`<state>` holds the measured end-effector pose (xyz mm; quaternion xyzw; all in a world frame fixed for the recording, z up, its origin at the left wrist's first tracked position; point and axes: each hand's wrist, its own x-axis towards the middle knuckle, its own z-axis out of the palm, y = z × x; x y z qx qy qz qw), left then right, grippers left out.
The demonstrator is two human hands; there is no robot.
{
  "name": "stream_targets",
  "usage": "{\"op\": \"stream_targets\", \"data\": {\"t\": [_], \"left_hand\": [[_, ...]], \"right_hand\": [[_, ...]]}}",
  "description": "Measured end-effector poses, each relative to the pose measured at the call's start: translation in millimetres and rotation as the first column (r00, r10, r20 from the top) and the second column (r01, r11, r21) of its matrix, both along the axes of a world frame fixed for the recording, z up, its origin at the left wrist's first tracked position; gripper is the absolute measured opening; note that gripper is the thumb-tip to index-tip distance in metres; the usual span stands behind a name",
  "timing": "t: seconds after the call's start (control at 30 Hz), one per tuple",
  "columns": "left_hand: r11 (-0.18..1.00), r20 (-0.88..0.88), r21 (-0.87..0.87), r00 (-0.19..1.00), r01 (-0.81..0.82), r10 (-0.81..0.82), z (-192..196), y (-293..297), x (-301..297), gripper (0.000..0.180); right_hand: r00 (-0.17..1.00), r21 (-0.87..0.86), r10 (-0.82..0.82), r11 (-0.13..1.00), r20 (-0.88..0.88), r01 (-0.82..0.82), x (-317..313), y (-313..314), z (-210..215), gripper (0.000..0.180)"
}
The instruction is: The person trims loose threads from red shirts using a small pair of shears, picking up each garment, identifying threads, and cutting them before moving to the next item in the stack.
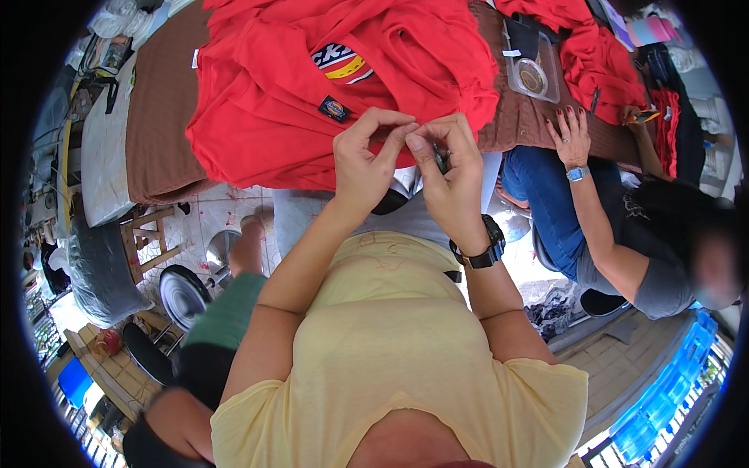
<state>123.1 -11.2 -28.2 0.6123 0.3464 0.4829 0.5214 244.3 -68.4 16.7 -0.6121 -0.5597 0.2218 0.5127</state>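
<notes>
**Two hands pinching at the hem of a red garment**

The person is bringing both hands together just above the near edge of the red garment (pixel 312 101), which is lying heaped on the brown-covered table (pixel 164 125) and hanging a little over its front edge, within easy reach. The left hand (pixel 363 160) is curling its fingers (pixel 390 129) toward the thumb in a pinch, seemingly on a bit of red cloth or thread, though what it grips is too small to tell. The right hand (pixel 452 171) is clenching around a small dark tool (pixel 441 160), only its tip showing between the fingers; the two hands are touching at the fingertips, probably to steady fine work.

On the garment, a curved printed emblem (pixel 343 62) in dark, yellow, red and white is showing near the neckline, and a small dark woven label (pixel 334 108), tilted and roughly square with an orange mark, is sitting below it.

Further right, a clear plastic box (pixel 532 70) holding a round ring-like thing is resting on the table. A co-worker's hand (pixel 572 139) is lying flat on the table beside more red cloth (pixel 601 54).
</notes>
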Motion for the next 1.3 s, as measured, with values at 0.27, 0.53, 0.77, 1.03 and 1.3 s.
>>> {"op": "stream_targets", "data": {"t": [0.27, 0.53, 0.77, 1.03, 1.3], "left_hand": [[0.947, 0.274, -0.305, 0.962, 0.098, -0.011, -5, 2, -4, 0.01], [0.887, 0.336, -0.402, 0.938, 0.226, -0.087, -5, 1, -11, 0.008], [0.937, 0.306, -0.329, 0.952, 0.116, -0.01, -8, -1, -9, 0.007], [0.975, 0.355, -0.194, 0.934, 0.105, -0.03, -12, -2, -3, 0.03], [0.987, 0.258, -0.156, 0.966, 0.045, -0.003, -3, -1, -1, 0.024]], "right_hand": [[0.697, -0.391, -0.024, 0.841, -0.717, -0.374, 6, -6, 1, 0.054], [0.685, -0.389, -0.02, 0.836, -0.728, -0.388, 4, -1, -12, 0.054], [0.675, -0.434, -0.02, 0.78, -0.738, -0.451, 12, 0, -10, 0.055], [0.853, -0.17, -0.051, 0.984, -0.519, -0.044, 4, 3, -7, 0.024], [0.993, 0.09, -0.092, 0.992, 0.077, 0.085, 4, 12, -8, 0.015]]}}
